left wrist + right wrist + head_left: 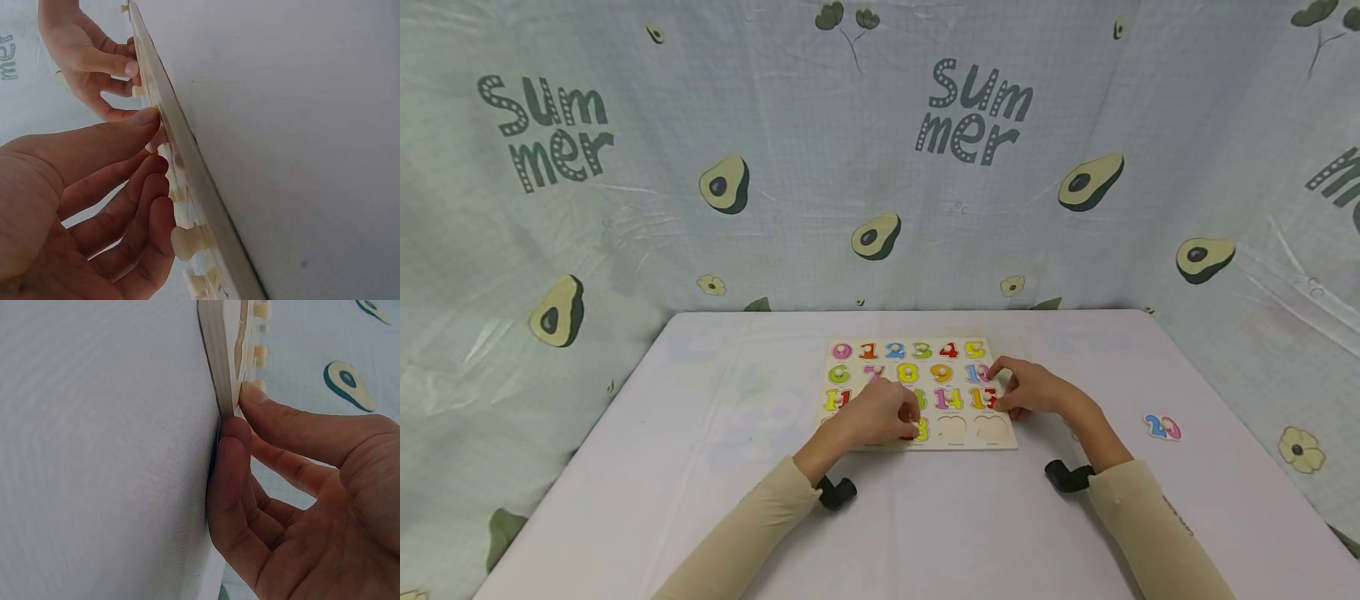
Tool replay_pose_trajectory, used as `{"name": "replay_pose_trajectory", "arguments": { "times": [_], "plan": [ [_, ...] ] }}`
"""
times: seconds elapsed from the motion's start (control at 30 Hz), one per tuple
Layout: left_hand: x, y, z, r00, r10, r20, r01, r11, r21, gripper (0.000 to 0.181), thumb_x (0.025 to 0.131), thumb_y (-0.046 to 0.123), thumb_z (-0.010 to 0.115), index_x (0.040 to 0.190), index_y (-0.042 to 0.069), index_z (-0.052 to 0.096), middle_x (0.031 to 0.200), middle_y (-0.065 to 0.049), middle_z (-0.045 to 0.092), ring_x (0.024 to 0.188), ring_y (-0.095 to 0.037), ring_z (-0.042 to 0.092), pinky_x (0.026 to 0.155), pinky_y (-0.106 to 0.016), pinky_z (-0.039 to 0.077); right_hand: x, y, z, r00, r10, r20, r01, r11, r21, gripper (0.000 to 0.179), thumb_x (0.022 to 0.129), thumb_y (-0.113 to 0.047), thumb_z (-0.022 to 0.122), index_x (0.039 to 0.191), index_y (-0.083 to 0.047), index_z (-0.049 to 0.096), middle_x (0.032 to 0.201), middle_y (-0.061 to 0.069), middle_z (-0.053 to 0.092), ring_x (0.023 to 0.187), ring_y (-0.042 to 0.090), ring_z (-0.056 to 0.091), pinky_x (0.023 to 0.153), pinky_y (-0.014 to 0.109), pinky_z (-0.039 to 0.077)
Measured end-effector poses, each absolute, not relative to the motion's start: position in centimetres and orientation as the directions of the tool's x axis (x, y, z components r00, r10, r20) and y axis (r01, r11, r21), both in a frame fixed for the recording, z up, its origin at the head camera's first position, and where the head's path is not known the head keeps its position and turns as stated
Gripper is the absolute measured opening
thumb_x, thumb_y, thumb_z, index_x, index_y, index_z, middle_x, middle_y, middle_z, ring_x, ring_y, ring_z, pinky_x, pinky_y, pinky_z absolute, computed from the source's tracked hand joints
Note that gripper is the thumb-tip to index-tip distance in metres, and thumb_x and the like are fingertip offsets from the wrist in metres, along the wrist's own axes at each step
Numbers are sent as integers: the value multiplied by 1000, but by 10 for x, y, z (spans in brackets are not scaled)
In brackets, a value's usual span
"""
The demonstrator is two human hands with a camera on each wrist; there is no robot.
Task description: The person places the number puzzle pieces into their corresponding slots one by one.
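A wooden number puzzle board (887,337) lies on the table, its pieces fitted with small pale knobs. My left hand (876,412) is over the bottom row, thumb and fingertips at the knob of a red-and-yellow number piece (922,429), pinching it; the hand covers the pieces to its left. In the left wrist view the thumb and curled fingers lie close along the board's face. My right hand (1033,387) grips the board's right edge, thumb on the upper face and fingers against the side, as the right wrist view shows. Two bare recesses (951,427) are at the bottom right.
A blue-and-pink 20 piece (1162,427) lies on the white table (955,533), right of the right forearm. Black wrist mounts (837,493) sit under both wrists. A printed curtain (805,167) hangs behind the table and along its sides.
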State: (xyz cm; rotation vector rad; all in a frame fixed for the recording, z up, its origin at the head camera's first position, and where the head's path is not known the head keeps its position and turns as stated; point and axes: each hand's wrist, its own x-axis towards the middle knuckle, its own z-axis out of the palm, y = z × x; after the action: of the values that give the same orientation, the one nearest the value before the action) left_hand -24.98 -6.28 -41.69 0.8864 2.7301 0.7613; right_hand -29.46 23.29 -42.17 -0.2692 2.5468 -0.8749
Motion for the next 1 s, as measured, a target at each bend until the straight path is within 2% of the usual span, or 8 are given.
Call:
{"name": "replay_pose_trajectory", "arguments": {
  "times": [0.23,0.37,0.67,1.0],
  "plan": [
    [-250,-68,-405,-827,561,28,480,680,555,14,94,28,77,95,14,79,75,4,70,69,-9,57,66,-24,46,-294,233,-420,-889,-314,-334,-45,785,-618,53,94,-17,76,139,-9,51,96,13,61,74,20,61,70,30,56],
    [-252,-76,-397,-838,536,103,496,668,554,14,95,28,76,95,14,78,75,5,68,69,-9,57,65,-23,45,-293,233,-419,-887,-319,-334,-52,788,-614,52,94,-17,75,139,-9,51,95,12,61,74,20,61,70,30,56],
    [-254,-102,-388,-883,409,229,460,662,591,10,96,24,75,96,15,77,83,4,71,79,-9,61,75,-27,50,-292,232,-417,-883,-332,-331,-76,798,-598,52,94,-17,74,139,-8,51,94,11,63,73,19,61,70,30,56],
    [-260,-147,-393,-936,256,242,352,681,642,14,96,23,74,102,10,77,89,-2,75,83,-15,65,74,-28,51,-290,239,-407,-880,-356,-315,-123,811,-572,53,95,-22,74,140,-5,51,96,11,67,74,19,64,73,32,56]
  ]
}}
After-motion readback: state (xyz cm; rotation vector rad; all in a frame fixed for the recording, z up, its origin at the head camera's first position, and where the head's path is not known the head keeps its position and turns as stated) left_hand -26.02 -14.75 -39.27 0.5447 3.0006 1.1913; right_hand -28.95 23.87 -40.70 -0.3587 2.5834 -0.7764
